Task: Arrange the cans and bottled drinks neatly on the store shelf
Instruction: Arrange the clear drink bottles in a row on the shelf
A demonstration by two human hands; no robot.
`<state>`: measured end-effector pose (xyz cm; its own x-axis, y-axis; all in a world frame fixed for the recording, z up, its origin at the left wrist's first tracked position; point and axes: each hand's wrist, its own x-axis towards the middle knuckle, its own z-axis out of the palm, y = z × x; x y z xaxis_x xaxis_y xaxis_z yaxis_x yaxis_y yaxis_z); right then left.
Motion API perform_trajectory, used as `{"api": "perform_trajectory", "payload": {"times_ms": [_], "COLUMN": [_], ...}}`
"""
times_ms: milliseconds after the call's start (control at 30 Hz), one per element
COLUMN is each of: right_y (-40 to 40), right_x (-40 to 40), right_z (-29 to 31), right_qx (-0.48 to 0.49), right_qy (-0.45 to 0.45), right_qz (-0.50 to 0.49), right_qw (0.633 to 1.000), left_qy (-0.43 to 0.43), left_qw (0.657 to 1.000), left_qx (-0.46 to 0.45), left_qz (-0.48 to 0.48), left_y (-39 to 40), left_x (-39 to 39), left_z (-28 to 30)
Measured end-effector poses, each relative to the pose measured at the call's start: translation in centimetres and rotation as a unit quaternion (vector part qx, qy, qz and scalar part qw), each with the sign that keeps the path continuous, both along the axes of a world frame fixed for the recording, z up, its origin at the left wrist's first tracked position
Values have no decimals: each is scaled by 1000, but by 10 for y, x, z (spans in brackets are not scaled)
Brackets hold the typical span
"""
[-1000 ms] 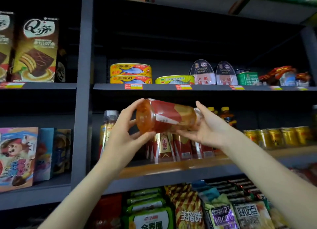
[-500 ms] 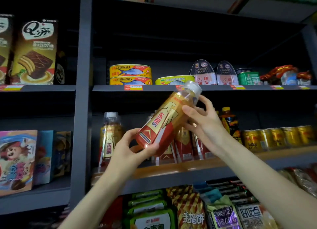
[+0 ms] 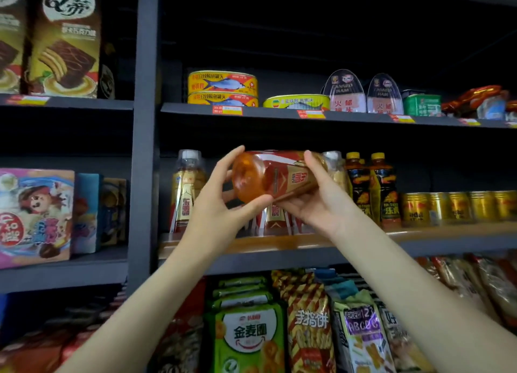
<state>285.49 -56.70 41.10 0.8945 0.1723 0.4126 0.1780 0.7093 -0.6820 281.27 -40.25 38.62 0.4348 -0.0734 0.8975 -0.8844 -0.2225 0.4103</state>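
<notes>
The amber drink bottle [image 3: 275,175] is lying sideways in mid-air, both the left hand [image 3: 223,202] and right hand [image 3: 316,196] grasping it. Matching bottles [image 3: 187,190] at 9 o'clock are standing shelved; this one is awaiting placement.

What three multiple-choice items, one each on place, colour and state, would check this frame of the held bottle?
1. Where do the gold cans stand?
A. same shelf as the bottles, at the right
B. top shelf
C. bottom shelf

2. What colour are the caps of the dark bottles?
A. white
B. yellow
C. green

3. How is the held bottle lying?
A. upright on the shelf
B. upside down
C. on its side, in both hands

Key: 1 A, they line the wooden shelf right of the bottles; 2 B, both caps are yellow; 3 C, left hand grips its base, right hand its body.
</notes>
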Motion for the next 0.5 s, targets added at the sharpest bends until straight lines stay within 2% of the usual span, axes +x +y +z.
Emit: {"api": "perform_trajectory", "payload": {"times_ms": [133,233,300,400,500], "right_y": [2,-2,-7,-15,-19], "right_x": [4,4,2,-1,-3], "right_z": [-2,1,4,8,8], "right_qx": [-7,-12,-30,-111,-175], "right_qy": [-3,-25,-58,-136,-198], "right_qz": [6,-1,-17,-59,-80], "right_qw": [1000,1000,998,983,961], "left_qy": [-28,-11,23,93,178], "left_qw": [1000,1000,999,992,968], "left_qx": [-12,-6,-5,-4,-33], "left_qz": [2,-10,-43,-90,-173], "left_y": [-6,-3,4,16,26], "left_x": [-3,-6,-7,-3,7], "left_z": [-1,0,0,-4,-7]}}
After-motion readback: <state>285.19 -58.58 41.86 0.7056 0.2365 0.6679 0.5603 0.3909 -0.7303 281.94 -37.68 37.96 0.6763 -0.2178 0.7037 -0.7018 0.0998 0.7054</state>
